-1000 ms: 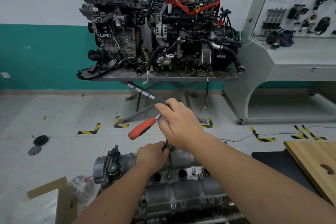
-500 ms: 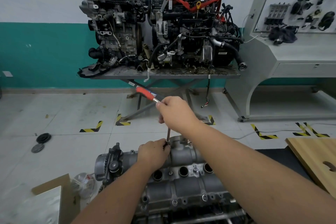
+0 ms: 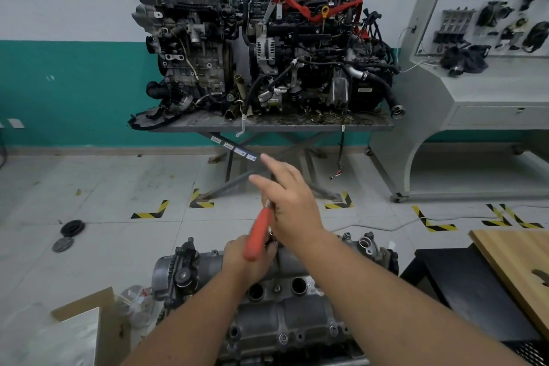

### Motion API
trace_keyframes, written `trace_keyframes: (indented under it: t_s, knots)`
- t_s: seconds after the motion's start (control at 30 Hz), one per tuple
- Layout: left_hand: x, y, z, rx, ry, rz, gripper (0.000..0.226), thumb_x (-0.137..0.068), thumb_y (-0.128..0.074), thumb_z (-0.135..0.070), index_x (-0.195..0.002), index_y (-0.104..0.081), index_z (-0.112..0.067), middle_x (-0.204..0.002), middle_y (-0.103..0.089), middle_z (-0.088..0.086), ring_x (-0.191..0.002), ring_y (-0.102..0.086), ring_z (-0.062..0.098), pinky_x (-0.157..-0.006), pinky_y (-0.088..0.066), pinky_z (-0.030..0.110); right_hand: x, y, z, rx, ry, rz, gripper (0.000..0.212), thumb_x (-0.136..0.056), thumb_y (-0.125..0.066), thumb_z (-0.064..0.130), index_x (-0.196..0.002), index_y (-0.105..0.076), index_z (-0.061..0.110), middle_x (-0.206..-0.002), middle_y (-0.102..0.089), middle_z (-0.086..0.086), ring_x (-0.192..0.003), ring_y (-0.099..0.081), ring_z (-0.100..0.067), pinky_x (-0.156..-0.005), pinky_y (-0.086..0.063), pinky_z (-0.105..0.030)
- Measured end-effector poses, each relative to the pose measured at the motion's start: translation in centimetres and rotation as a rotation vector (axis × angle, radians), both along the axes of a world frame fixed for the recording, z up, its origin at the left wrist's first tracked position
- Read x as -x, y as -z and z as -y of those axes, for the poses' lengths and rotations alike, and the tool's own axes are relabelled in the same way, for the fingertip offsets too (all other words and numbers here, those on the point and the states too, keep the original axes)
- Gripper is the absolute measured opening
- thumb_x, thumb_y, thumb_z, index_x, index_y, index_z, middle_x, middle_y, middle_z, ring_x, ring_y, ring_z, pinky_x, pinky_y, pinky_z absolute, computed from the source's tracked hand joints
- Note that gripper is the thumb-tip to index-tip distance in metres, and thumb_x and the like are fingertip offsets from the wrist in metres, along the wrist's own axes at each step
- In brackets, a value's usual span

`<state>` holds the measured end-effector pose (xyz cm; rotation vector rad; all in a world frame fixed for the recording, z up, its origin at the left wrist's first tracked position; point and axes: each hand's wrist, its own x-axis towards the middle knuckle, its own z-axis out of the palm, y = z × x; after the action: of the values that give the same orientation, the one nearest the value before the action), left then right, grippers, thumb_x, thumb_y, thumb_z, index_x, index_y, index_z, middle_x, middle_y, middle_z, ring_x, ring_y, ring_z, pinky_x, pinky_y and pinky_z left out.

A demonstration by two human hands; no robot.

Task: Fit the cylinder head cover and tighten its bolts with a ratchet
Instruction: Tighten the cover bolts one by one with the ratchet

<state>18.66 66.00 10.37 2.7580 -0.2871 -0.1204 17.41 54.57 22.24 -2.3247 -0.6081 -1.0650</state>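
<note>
Setting: a workshop seen from a head-worn camera, looking down over both forearms at an engine part on a low stand.
Cylinder head cover (image 3: 285, 315): grey cast metal, seated at bottom centre, its round plug wells facing up and small bolts along its near edge.
Ratchet (image 3: 258, 236): orange-red handle slanting down to the left, just above the far edge of the cover; its head is hidden behind the right hand.
Right hand (image 3: 289, 206): reaches over the cover and holds the ratchet near its top end; the forefinger and another finger are stretched out forward, the rest appear to pinch the tool, though blur makes this uncertain.
Left hand (image 3: 248, 260): fingers curled down at the far rim of the cover, probably steadying the socket or extension on a bolt.
Handling: the cover looks rigid and fairly heavy, best held by its outer edges; the ratchet is stiff, and a grip far out on the rubbery handle gives the most leverage.
Background: two complete engines (image 3: 261, 47) on a metal table (image 3: 273, 128) by a teal and white wall.
</note>
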Motion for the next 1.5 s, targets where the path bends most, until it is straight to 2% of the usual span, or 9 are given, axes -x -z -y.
trace_keyframes:
  t_s: [0.13, 0.37, 0.9, 1.0, 1.1, 1.2, 1.27, 1.37, 1.5]
  knots:
    - [0.1, -0.1, 0.1, -0.073, -0.025, 0.055, 0.032, -0.101, -0.036, -0.047, -0.114, -0.061, -0.032, -0.104, -0.071, 0.0, -0.101, -0.064, 0.024, -0.072, -0.038, 0.033, -0.2, -1.6, 0.4, 0.277, 0.04, -0.089, 0.027, -0.079, -0.062, 0.006, -0.104, -0.072, 0.009, -0.094, -0.066, -0.009, -0.087, -0.06, -0.033, -0.073, -0.052, -0.045]
    - [-0.1, 0.2, 0.1, -0.106, -0.031, 0.035, 0.035, -0.101, -0.034, -0.051, -0.112, -0.06, -0.032, -0.103, -0.071, 0.001, -0.099, -0.063, 0.026, -0.073, -0.036, 0.035, 0.4, -2.8, 1.3, 0.401, 0.017, -0.348, 0.06, -0.094, -0.021, 0.046, -0.137, -0.051, 0.018, -0.113, -0.053, -0.004, -0.093, -0.047, -0.024, -0.079, -0.039, -0.037]
    - [0.3, -0.3, 0.1, -0.08, -0.019, 0.033, 0.031, -0.101, -0.036, -0.044, -0.111, -0.059, -0.027, -0.104, -0.07, 0.002, -0.102, -0.062, 0.026, -0.077, -0.039, 0.035, 0.3, -5.9, -1.3, 0.341, 0.1, -0.692, 0.033, -0.106, -0.031, 0.039, -0.116, -0.057, 0.021, -0.094, -0.054, -0.001, -0.087, -0.057, -0.027, -0.065, -0.04, -0.036]
    - [0.3, -0.2, 0.2, -0.086, -0.027, 0.044, 0.029, -0.1, -0.038, -0.045, -0.109, -0.06, -0.028, -0.105, -0.07, 0.002, -0.103, -0.061, 0.026, -0.078, -0.039, 0.035, 0.2, -7.0, -1.8, -0.076, 0.031, -1.02, 0.025, -0.103, -0.042, 0.026, -0.107, -0.059, 0.009, -0.091, -0.07, -0.011, -0.082, -0.068, -0.03, -0.068, -0.053, -0.04]
    - [0.3, -0.1, 0.1, -0.081, -0.028, 0.064, 0.031, -0.099, -0.04, -0.046, -0.111, -0.062, -0.027, -0.105, -0.07, 0.004, -0.103, -0.062, 0.027, -0.077, -0.039, 0.035, 0.2, -6.8, -1.6, -1.118, -0.276, -1.382, 0.01, -0.101, -0.048, 0.011, -0.099, -0.054, 0.004, -0.074, -0.073, -0.01, -0.068, -0.071, -0.022, -0.058, -0.055, -0.028]
    - [0.4, 0.0, 0.0, -0.077, -0.017, 0.076, 0.032, -0.099, -0.04, -0.046, -0.113, -0.062, -0.027, -0.105, -0.071, 0.005, -0.103, -0.062, 0.028, -0.077, -0.041, 0.035, -0.3, -4.8, -1.1, -1.742, -0.402, -1.165, 0.012, -0.1, -0.054, 0.011, -0.088, -0.053, 0.012, -0.079, -0.074, -0.004, -0.077, -0.07, -0.017, -0.06, -0.054, -0.022]
    - [0.3, -0.1, 0.0, -0.088, -0.013, 0.071, 0.032, -0.1, -0.039, -0.046, -0.113, -0.061, -0.027, -0.106, -0.071, 0.005, -0.105, -0.062, 0.028, -0.077, -0.04, 0.035, -0.4, -2.9, -1.1, -1.607, -0.374, -0.975, 0.006, -0.101, -0.056, 0.023, -0.098, -0.059, 0.02, -0.1, -0.075, -0.002, -0.094, -0.069, -0.014, -0.079, -0.053, -0.023]
    - [0.3, -0.4, 0.0, -0.09, -0.018, 0.042, 0.031, -0.101, -0.038, -0.046, -0.11, -0.061, -0.026, -0.106, -0.071, 0.004, -0.103, -0.063, 0.028, -0.08, -0.043, 0.034, 0.4, -0.9, -0.9, -0.868, -0.229, -0.674, 0.028, -0.101, -0.055, 0.032, -0.127, -0.064, 0.036, -0.135, -0.06, 0.01, -0.123, -0.052, 0.001, -0.101, -0.042, -0.018]
    - [0.4, -0.4, 0.2, -0.069, -0.045, 0.011, 0.031, -0.102, -0.036, -0.047, -0.097, -0.058, -0.026, -0.104, -0.071, 0.003, -0.1, -0.064, 0.025, -0.078, -0.041, 0.03, -0.2, -0.4, -0.2, 0.099, -0.002, -0.147, 0.035, -0.083, -0.062, -0.003, -0.115, -0.072, 0.009, -0.133, -0.062, -0.011, -0.123, -0.054, -0.036, -0.096, -0.048, -0.046]
